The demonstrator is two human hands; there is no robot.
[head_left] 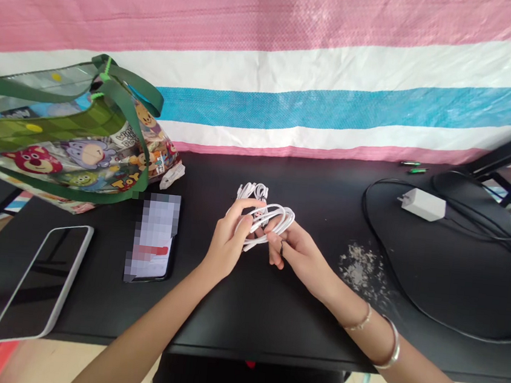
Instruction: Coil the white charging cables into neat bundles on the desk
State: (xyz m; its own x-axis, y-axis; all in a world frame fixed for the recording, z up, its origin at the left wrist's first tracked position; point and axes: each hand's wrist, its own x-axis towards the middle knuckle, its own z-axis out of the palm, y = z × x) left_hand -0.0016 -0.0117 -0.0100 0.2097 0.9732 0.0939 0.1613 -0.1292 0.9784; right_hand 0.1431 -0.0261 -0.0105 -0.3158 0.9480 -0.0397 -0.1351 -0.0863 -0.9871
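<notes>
Head view: your left hand (226, 244) and right hand (298, 256) pinch a seemingly light, floppy cable (276, 217), best held by its loops.

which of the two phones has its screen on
The black phone just below the cartoon bag is lit; the white-edged phone farther left is dark.

The white cable (267, 218) in the left hand (227, 244) and right hand (300, 255) looks like smooth, slightly glossy plastic, the black table (242, 315) under them is matt, and the bag (58, 152) left of them is shiny plastic with cloth straps.
</notes>
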